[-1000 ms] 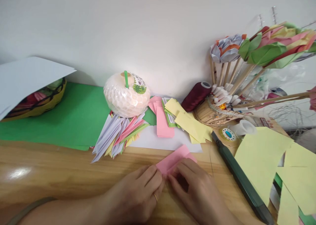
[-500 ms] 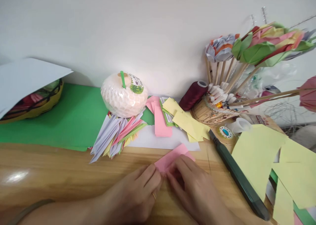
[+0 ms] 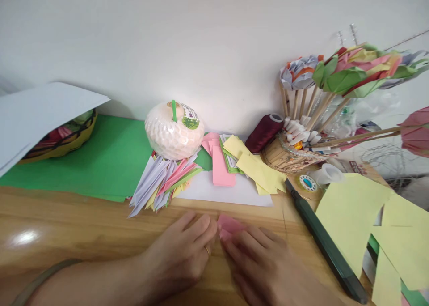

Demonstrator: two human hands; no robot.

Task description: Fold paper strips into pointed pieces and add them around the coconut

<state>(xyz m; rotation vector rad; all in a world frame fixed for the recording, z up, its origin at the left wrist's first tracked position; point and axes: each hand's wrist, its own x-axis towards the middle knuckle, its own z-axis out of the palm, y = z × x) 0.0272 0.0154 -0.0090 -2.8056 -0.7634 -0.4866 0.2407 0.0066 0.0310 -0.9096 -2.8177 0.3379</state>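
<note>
A small piece of pink paper (image 3: 230, 225) lies on the wooden table between my hands, with a fold across it. My left hand (image 3: 192, 248) is curled at the paper's left edge, its thumb hidden behind the fingers. Over the right part of the paper, my right hand (image 3: 256, 257) bends its fingers and holds it down; that part of the sheet is covered. Just beyond the hands, stacked pink strips (image 3: 223, 167) and yellow strips (image 3: 258, 169) rest on a white sheet (image 3: 201, 189).
A net-wrapped coconut (image 3: 174, 133) stands behind a bundle of folded papers (image 3: 156, 180). To the right lie a dark cutter knife (image 3: 325, 241), yellow sheets (image 3: 351, 212) and a maroon thread spool (image 3: 263, 133). Paper flowers on sticks rise from a basket (image 3: 279, 151). Green sheets (image 3: 117, 154) cover the back left.
The pink paper now shows less of itself, turned and folded over. My right hand has flattened down across it. The whole view has shifted slightly.
</note>
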